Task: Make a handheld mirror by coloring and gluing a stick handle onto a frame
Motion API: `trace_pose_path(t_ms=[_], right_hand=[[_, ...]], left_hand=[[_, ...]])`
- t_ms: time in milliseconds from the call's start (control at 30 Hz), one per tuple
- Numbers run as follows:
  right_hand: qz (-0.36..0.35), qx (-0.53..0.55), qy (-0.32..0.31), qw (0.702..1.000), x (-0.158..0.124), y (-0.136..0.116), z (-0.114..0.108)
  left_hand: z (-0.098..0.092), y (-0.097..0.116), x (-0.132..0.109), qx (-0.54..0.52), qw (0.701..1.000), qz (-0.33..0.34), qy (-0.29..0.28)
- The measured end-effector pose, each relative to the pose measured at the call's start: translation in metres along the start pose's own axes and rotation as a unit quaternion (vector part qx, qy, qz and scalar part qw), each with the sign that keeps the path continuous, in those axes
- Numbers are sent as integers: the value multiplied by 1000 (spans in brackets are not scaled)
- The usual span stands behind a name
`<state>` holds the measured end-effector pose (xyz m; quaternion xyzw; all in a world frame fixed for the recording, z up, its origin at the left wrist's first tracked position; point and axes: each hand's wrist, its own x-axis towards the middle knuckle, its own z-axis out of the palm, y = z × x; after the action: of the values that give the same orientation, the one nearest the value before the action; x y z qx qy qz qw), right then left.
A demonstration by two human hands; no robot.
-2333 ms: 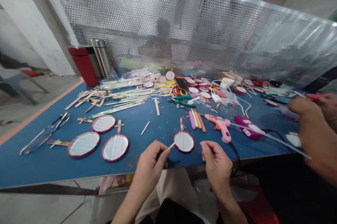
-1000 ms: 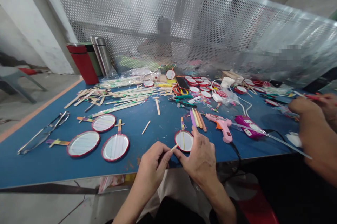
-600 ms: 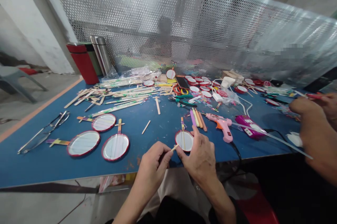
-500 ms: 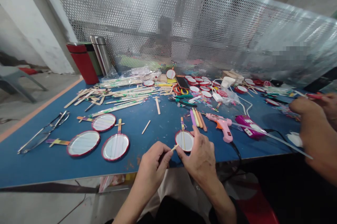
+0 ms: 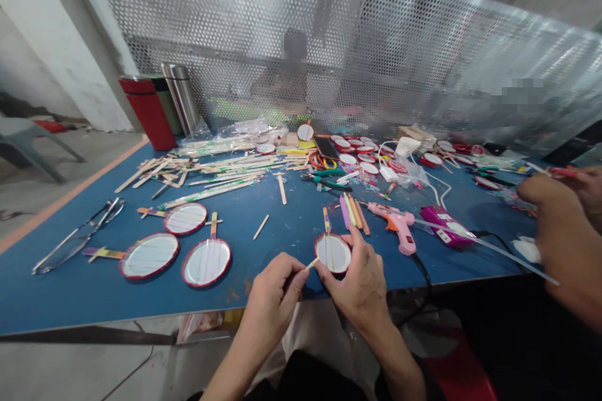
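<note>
Pinched between thumb and fingers of my left hand [image 5: 277,285] is a short wooden stick [image 5: 312,263], its tip near the lower left rim of a round disc. That white disc [image 5: 333,253] has a red rim and a coloured stick [image 5: 326,220] jutting from its far side. My right hand [image 5: 360,275] grips the disc by its near right edge, thumb and index finger on the rim. Left of my hands lie similar discs with stick handles, one being the near disc [image 5: 205,261]. A loose short stick [image 5: 261,227] rests on the blue table [image 5: 263,206].
A pink glue gun [image 5: 397,225] lies at right beside coloured pens [image 5: 355,213] and a purple box [image 5: 446,225]. Eyeglasses [image 5: 79,238] sit far left. Wooden sticks [image 5: 226,169], pliers [image 5: 329,180] and bottles [image 5: 148,112] stand farther back. Another person's arm [image 5: 564,231] reaches in at right.
The disc has shifted slightly to the right and turned a little in my right hand, showing more of its face. My left hand has stayed nearly still with its stick.
</note>
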<state>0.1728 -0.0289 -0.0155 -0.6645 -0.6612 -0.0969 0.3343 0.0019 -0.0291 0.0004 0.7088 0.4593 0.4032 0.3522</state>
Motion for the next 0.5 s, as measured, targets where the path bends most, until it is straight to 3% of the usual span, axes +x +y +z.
trace_pose_path(t_ms=[500], right_hand=[[-10,75,6,997,-2,6,-5]], left_hand=[[0,1,1,-21,999,-26,4]])
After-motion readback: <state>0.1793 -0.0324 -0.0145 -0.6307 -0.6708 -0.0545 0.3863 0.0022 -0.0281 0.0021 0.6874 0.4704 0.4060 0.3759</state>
